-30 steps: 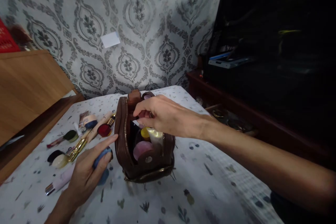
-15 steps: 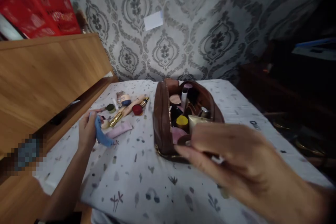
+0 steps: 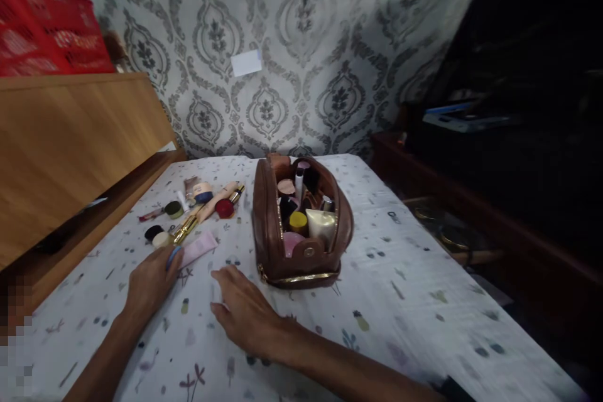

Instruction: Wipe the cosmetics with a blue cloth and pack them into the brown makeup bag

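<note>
My left hand [image 3: 149, 279] rests at the left of the table with its fingers closed around a soft blue item [image 3: 174, 257], of which only a sliver shows. Just beyond it lies a pale pink tube [image 3: 200, 249]. My right hand [image 3: 247, 314] is low over the tabletop, fingers apart and holding nothing, in front of and left of a brown makeup bag [image 3: 264, 226]. The bag stands upright and unzipped. Inside it I see a pale gold tube [image 3: 322, 226], a yellow-lidded jar [image 3: 298, 222] and several other cosmetics.
Loose cosmetics lie at the left: a red-lidded jar [image 3: 225, 208], a blue-and-cream jar [image 3: 203, 193], a gold tube [image 3: 185, 229] and a dark green lid [image 3: 174, 209]. A wooden headboard [image 3: 85, 132] borders the left, with a red basket [image 3: 56, 31] above. Patterned wallpaper rises behind.
My right hand has left the front of the bag and moved left, and its fingers have opened. The left hand has turned and lowered, covering most of the blue item. The view has shifted right.
</note>
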The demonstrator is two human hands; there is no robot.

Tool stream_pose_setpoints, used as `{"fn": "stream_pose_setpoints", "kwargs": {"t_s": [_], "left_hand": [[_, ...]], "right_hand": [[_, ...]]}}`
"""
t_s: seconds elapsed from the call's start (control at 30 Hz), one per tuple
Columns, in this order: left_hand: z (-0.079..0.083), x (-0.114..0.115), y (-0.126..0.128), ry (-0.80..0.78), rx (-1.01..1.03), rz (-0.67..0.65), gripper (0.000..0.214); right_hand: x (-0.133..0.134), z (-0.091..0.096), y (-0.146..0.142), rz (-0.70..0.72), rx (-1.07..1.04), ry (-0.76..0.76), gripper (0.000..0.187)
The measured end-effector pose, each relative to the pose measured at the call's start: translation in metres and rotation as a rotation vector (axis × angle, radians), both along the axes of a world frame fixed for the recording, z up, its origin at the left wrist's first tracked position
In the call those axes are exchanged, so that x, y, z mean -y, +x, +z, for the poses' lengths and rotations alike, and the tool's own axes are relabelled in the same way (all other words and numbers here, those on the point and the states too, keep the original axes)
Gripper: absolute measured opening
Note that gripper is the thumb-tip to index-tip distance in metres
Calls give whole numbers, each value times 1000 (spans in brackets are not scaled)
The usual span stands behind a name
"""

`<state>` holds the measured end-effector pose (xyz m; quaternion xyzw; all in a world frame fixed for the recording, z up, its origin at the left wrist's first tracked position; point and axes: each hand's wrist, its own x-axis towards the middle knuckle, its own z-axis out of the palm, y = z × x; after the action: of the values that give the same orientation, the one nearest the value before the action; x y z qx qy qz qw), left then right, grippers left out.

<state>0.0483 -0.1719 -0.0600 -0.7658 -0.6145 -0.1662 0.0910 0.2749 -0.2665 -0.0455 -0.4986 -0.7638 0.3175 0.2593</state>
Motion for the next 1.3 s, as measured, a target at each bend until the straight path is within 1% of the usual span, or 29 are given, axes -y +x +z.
{"fn": "stream_pose_setpoints", "kwargs": {"t_s": [0.07, 0.17, 0.27, 0.33, 0.4, 0.43, 0.53, 0.63, 0.73, 0.8, 0.87, 0.93, 1.0, 1.07, 1.13, 1.2, 1.3], "left_hand": [[-3, -2, -5, 27, 46, -46, 42], [-7, -4, -8, 53, 145, -200, 38], [-4, 0, -3, 79, 251, -368, 32], [1, 4, 5, 81, 316, -434, 28], [7, 8, 15, 68, 378, -428, 28], [11, 9, 20, 64, 421, -390, 30], [23, 7, 36, 52, 578, -210, 36], [36, 2, 49, -28, 787, -36, 38], [48, 1, 58, -192, 1105, 88, 38], [53, 0, 60, -306, 1303, 118, 35], [56, -2, 60, -400, 1442, 129, 31], [56, -4, 59, -490, 1519, 130, 31], [55, -6, 58, -561, 1567, 79, 33], [55, -5, 60, -573, 1624, -1, 32], [58, -1, 67, -529, 1694, -47, 24], [62, 4, 77, -468, 1758, -32, 18], [66, 13, 96, -367, 1817, 22, 25]], "right_hand": [[-8, -10, -11, -29, 77, 148, 49], [-18, -26, -23, -52, 191, 364, 54], [-23, -34, -26, -42, 253, 488, 50], [-23, -34, -25, -21, 296, 534, 49], [-22, -33, -24, -11, 346, 566, 48], [-22, -33, -24, -16, 363, 580, 47], [-21, -34, -27, -102, 363, 597, 35], [-19, -31, -28, -196, 333, 552, 25], [-16, -24, -23, -225, 271, 433, 26], [-16, -20, -18, -201, 200, 357, 31], [-18, -19, -12, -166, 119, 318, 36], [-21, -20, -9, -140, 28, 276, 41], [-26, -22, -7, -135, -88, 193, 45], [-30, -25, -8, -145, -229, 99, 47], [-35, -28, -9, -158, -385, 9, 47], [-39, -33, -12, -166, -548, -72, 46], [-45, -41, -18, -165, -763, -144, 43]]}}
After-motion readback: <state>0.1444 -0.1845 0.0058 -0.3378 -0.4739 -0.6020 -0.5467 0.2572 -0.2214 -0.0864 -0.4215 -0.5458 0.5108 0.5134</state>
